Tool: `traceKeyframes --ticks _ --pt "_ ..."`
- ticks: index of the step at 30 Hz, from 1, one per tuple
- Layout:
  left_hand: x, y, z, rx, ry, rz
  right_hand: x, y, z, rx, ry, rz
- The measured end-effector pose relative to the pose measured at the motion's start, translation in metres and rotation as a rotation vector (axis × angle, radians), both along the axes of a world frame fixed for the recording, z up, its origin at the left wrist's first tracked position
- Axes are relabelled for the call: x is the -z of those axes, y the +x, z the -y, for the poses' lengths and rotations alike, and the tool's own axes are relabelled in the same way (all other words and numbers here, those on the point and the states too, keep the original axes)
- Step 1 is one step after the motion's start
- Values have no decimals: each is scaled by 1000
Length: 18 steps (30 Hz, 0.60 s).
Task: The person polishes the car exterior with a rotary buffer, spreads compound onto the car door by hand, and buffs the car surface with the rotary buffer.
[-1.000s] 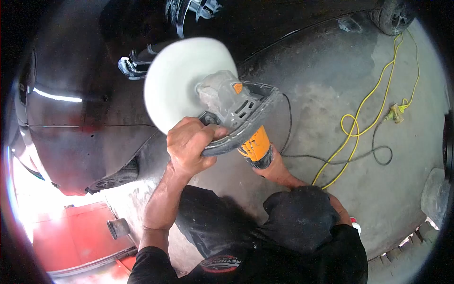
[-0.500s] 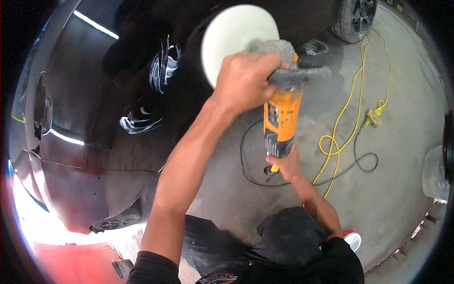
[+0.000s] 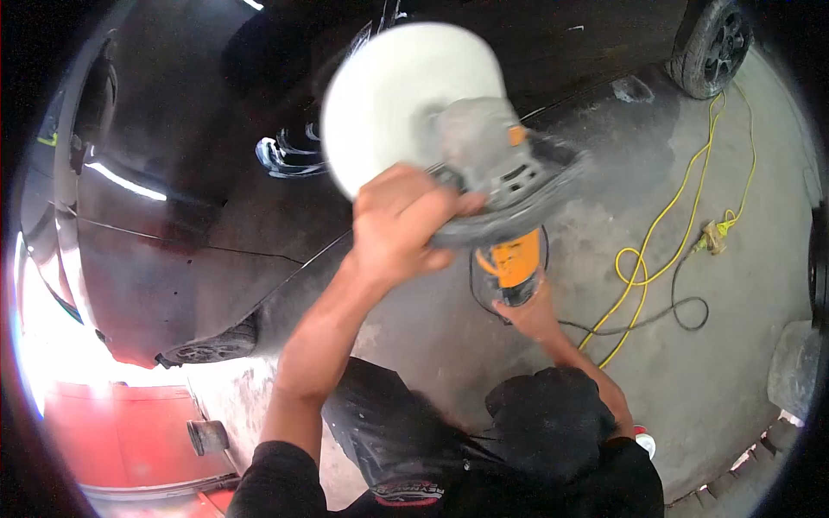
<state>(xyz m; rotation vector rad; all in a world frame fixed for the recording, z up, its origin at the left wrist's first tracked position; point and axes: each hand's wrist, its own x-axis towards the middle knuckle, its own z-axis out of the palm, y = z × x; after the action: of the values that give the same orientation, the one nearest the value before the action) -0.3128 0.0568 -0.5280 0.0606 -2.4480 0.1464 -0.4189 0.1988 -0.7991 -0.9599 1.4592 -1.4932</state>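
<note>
An orange and grey car polisher point(image 3: 518, 259) is held up between my two hands, close to a black car's side panel point(image 3: 173, 216). My left hand point(image 3: 397, 220) is wrapped round its black loop handle point(image 3: 501, 223). Lower down, my right hand point(image 3: 531, 311) grips the rear of the orange body. The round white pad point(image 3: 380, 104) looks blurred and faces the panel; whether it touches cannot be told. White smears of compound point(image 3: 281, 160) mark the panel left of the pad, and other streaks are partly hidden behind its upper edge.
Yellow extension cord point(image 3: 643, 268) lies looped on the concrete floor point(image 3: 604, 224), joined to a dark cable point(image 3: 691, 315). A car wheel point(image 3: 717, 52) is at the upper right. A red car part point(image 3: 121, 432) stands lower left, and a translucent container point(image 3: 794, 367) at the right edge.
The polisher has tipped and come nearer to me, its head and loop handle now looking larger. My view has shifted, with the floor cords appearing farther right. Both hands keep their hold.
</note>
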Motion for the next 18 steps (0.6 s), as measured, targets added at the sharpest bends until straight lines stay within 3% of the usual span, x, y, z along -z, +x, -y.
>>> traceKeyframes --ticks 6,10,14,18 --pt "2 79 -36 -179 10 -146 -7 29 13 -281 -92 98" --pt "-16 75 -41 -200 20 -136 -24 24 17 -330 -43 54" --pt "-37 26 -19 -46 -55 -148 -52 1 16 -166 -83 60" --pt "-52 -43 4 -4 -93 -181 -38 -36 24 84 -99 -87"
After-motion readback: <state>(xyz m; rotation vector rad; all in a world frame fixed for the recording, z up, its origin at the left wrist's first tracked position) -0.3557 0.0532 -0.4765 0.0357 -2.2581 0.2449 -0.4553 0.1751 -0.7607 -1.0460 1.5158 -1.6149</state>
